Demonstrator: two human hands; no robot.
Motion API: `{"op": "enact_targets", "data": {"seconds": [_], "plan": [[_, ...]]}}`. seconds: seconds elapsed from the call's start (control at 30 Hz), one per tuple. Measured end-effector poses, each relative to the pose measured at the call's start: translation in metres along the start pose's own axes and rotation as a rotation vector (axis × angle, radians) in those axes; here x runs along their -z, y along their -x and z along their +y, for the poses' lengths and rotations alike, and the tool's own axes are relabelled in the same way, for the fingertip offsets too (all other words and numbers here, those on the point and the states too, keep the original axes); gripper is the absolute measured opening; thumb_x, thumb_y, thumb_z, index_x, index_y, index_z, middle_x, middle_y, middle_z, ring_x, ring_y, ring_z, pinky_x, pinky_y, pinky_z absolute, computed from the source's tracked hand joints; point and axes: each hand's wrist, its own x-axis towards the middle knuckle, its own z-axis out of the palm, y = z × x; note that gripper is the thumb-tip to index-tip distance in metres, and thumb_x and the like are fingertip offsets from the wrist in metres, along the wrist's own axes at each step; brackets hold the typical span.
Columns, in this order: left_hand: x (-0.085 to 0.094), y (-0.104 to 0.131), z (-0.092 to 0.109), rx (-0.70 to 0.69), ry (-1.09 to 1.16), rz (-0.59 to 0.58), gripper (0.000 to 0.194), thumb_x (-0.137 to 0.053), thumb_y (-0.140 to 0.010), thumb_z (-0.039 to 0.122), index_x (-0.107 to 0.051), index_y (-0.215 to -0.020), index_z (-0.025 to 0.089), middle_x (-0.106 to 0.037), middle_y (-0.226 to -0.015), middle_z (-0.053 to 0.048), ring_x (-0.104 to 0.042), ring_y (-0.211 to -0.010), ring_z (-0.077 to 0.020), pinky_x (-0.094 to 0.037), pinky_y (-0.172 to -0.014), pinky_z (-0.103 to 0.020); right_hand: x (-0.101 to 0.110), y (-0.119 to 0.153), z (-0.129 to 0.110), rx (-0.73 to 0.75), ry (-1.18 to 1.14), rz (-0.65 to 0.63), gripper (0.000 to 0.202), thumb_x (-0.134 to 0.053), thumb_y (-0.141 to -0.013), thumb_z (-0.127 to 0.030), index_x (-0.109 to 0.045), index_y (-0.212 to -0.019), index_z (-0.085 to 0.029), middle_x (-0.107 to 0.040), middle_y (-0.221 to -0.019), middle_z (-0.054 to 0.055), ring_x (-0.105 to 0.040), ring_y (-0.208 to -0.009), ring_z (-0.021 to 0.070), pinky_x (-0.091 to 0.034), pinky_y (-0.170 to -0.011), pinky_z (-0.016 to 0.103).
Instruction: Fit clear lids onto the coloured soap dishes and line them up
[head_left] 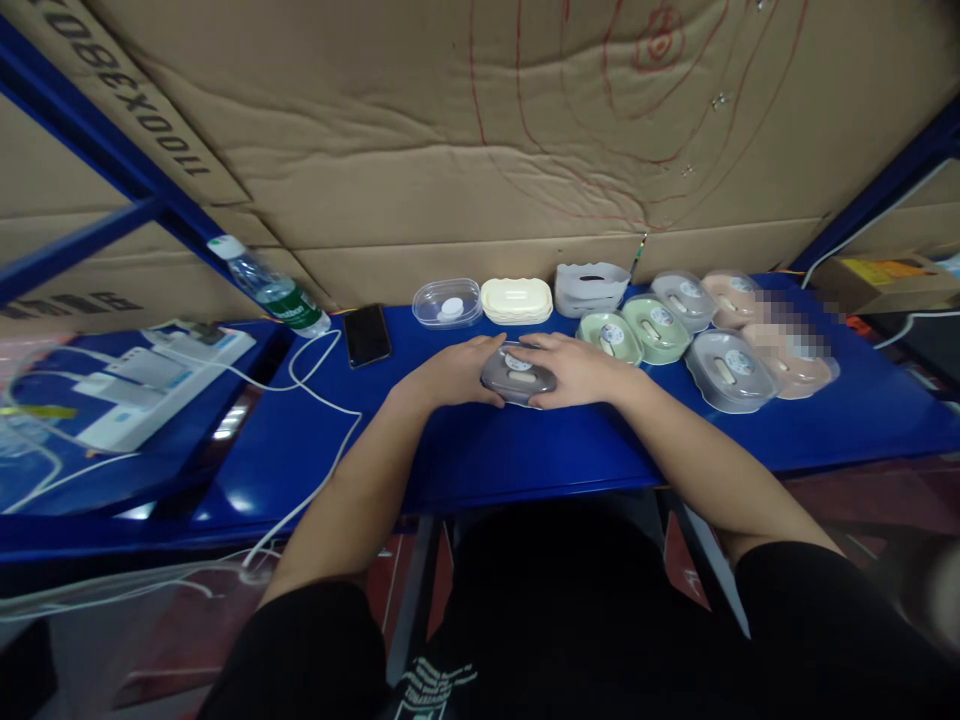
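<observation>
A grey lidded plastic box (517, 378) with a round label sits on the blue table in front of me, between my two hands. My left hand (463, 374) grips its left side, the thumb low at the front edge. Round the right side curls my right hand (574, 370), with fingers over the lid by the label. Behind the box stand a clear plastic lid or tray (448, 304), a cream stack of trays (516, 300) and a grey wavy-rimmed container (592, 289).
To the right stand several lidded boxes: green (656, 328), grey (731, 372) and pinkish (802, 372). On the left are a black phone (367, 335), a tilted water bottle (277, 292), a white cable (330, 410) and a power strip (169, 390). A cardboard wall (375, 200) closes off the back.
</observation>
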Motion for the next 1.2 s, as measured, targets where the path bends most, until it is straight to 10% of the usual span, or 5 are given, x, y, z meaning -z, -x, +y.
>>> {"op": "enact_targets", "data": {"seconds": [0.27, 1.2], "plan": [[0.0, -0.002, -0.005, 0.025, 0.066, -0.008, 0.129, -0.098, -0.073, 0.067, -0.04, -0.179, 0.023, -0.052, -0.177, -0.021, -0.051, -0.164, -0.0463, -0.045, -0.133, -0.06, 0.01, 0.003, 0.002, -0.063, -0.09, -0.079, 0.104, -0.087, -0.087, -0.057, -0.049, -0.177, -0.02, -0.043, -0.184, 0.021, -0.054, -0.16, 0.0493, -0.05, -0.129, 0.063], [0.008, -0.002, 0.001, -0.018, 0.169, 0.061, 0.11, -0.102, -0.068, 0.061, -0.06, -0.165, 0.032, -0.067, -0.162, -0.014, -0.07, -0.141, -0.041, -0.062, -0.115, -0.057, 0.017, 0.006, -0.001, -0.116, 0.006, -0.048, 0.11, -0.087, -0.083, -0.066, -0.049, -0.176, -0.022, -0.069, -0.16, 0.019, -0.068, -0.141, 0.0449, -0.058, -0.112, 0.055]]}}
